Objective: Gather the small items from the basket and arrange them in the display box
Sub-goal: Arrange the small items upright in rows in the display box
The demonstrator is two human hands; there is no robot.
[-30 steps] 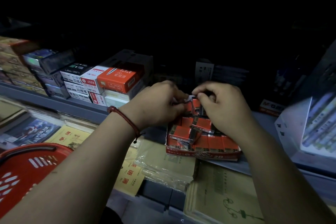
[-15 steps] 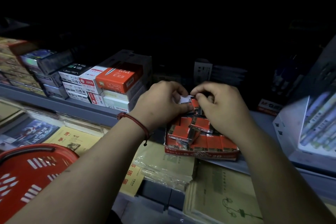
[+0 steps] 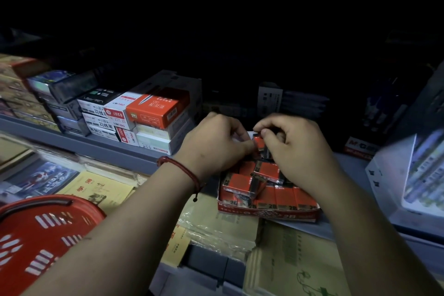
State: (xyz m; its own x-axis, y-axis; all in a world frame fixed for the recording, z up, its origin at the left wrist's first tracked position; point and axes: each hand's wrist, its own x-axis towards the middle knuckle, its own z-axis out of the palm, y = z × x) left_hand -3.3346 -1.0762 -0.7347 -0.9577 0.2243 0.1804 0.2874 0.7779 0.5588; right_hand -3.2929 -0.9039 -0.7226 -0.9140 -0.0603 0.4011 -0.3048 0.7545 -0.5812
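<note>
A red display box (image 3: 266, 213) marked 2B sits on the shelf edge, holding several small red-and-black erasers (image 3: 242, 186). Over its back part, my left hand (image 3: 216, 146) and my right hand (image 3: 293, 149) meet. Both pinch one small red eraser (image 3: 259, 143) with a white end, held upright between the fingertips. A red plastic basket (image 3: 36, 243) with a black handle is at the lower left; its inside is out of view.
Stacked stationery boxes (image 3: 153, 109) stand on the grey shelf to the left. Wrapped yellow notebooks (image 3: 216, 230) lie below the display box. A white pen display (image 3: 418, 175) stands at the right. The shelf's back is dark.
Both hands have stayed over the back of the display box, shifting slightly while working the same eraser between the fingertips. The view has drifted a little to the left.
</note>
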